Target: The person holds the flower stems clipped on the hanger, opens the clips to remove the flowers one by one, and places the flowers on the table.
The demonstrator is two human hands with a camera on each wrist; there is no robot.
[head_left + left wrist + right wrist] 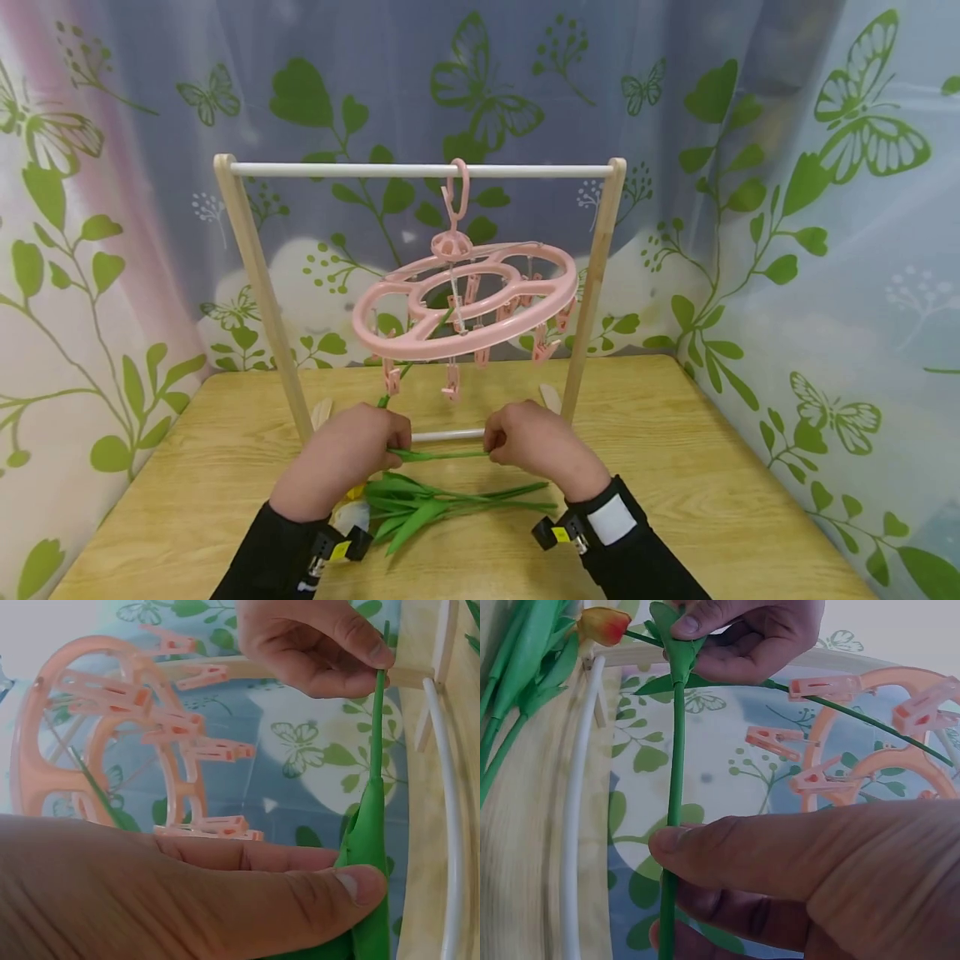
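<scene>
My left hand (360, 442) pinches an artificial tulip (676, 750) at its leafy part between thumb and fingers; its bloom is out of sight. Further along the bare green stem, near its end, my right hand (528, 437) pinches it between thumb and fingertips, so the stem lies level between both hands. Behind the left hand a second tulip (604, 626) with an orange-red bloom slants; its stem runs up through the pink clip hanger (465, 337). Below the hands several tulips (420, 504) lie on the table, with yellow and white blooms partly hidden by the left wrist.
The round hanger, tilted and with several pink clips dangling, hooks over the white rod (337, 170) of a wooden stand (258, 275). A lower white bar (450, 436) spans the stand just behind the hands. Patterned curtains surround the wooden table (675, 500).
</scene>
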